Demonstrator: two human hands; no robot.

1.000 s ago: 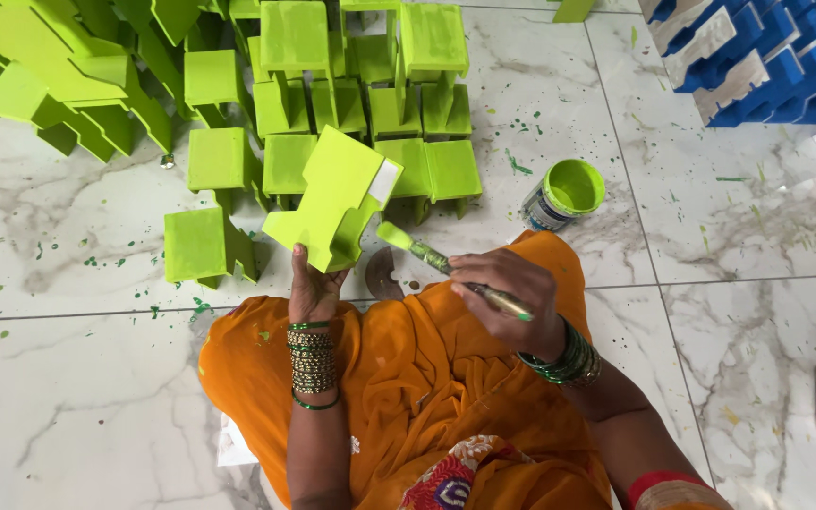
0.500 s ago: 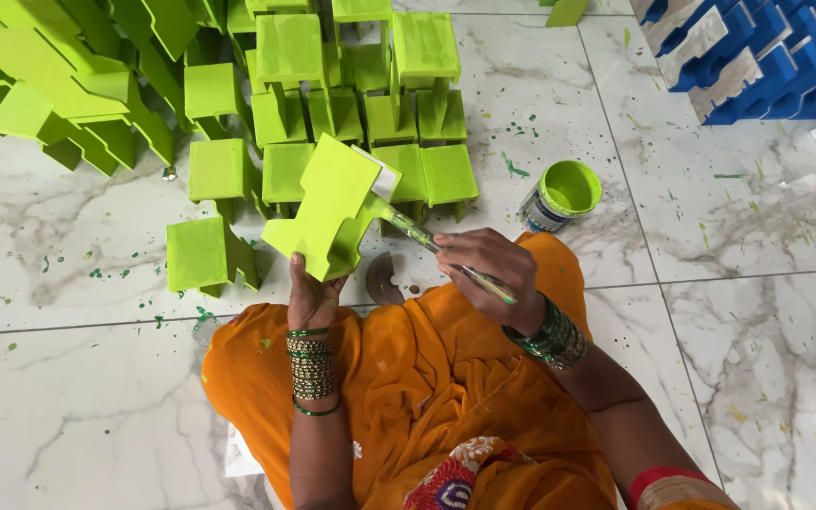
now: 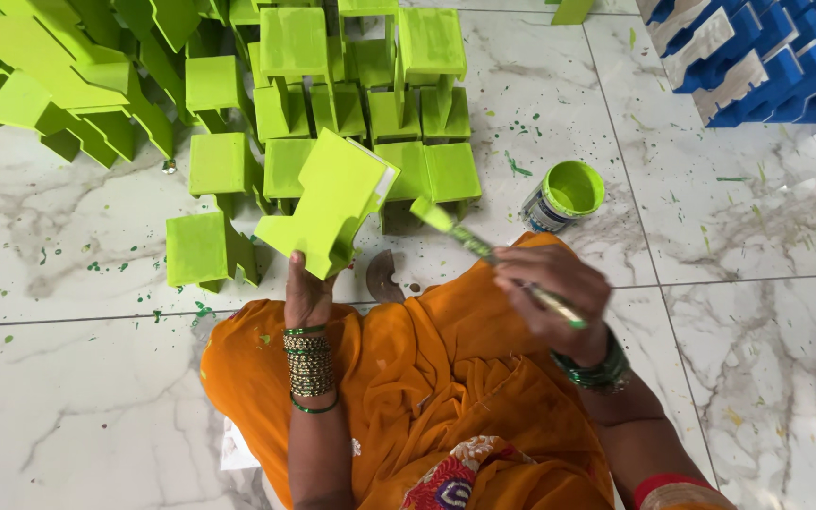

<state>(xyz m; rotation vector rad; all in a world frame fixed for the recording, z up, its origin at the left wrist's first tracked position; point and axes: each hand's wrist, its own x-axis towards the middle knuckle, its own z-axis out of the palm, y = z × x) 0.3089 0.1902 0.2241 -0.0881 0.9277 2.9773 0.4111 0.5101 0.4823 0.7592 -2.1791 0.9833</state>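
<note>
**Green bracket held up, brush close beside it**

Green bracket, a stepped wooden piece coated in lime paint, sits raised above the person's orange-draped lap, just in front of the rows of finished pieces. The left hand grips it from below, fingers closed around its lower end, and the wrist under it carries a stack of green and gold bangles. One pale, unpainted edge shows along the bracket's upper right side.

The right hand is closed around the handle of a paintbrush, blurred in the picture. Its bristles, loaded with the same lime colour, point up and to the left, just beside the bracket's right edge; whether they touch it I cannot tell.

Near the brush tip, on the marble floor, stands an open paint tin with green paint inside and down its rim. Behind the bracket, painted green pieces stand crowded together, some upright, some leaning, with 1 set apart at the left. A stack of blue pieces fills the far right corner, well apart from the hands. Green splashes dot the floor around the tin and pieces.
</note>
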